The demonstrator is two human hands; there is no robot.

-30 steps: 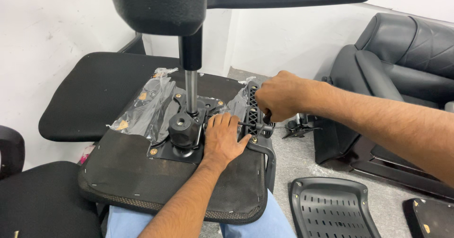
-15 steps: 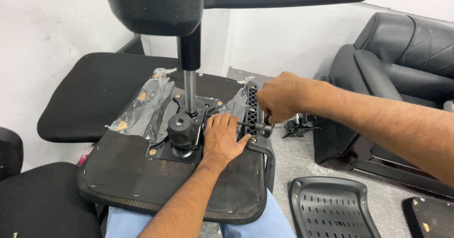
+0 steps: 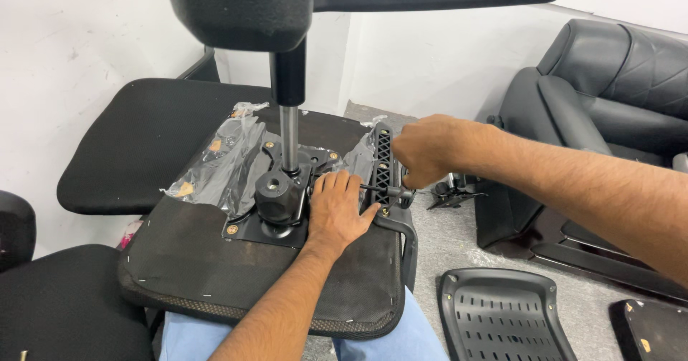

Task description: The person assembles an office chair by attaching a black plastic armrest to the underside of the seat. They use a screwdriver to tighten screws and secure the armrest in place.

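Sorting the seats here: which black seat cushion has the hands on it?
The upturned seat on the lap, metal plate and gas cylinder attached; left hand presses it, unlike the bare cushion behind.

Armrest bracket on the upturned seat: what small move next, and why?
Probably keep turning the tool with the right hand; it sits at the armrest bracket, seemingly on a fastener. The left hand lies flat on the seat underside, steadying it.
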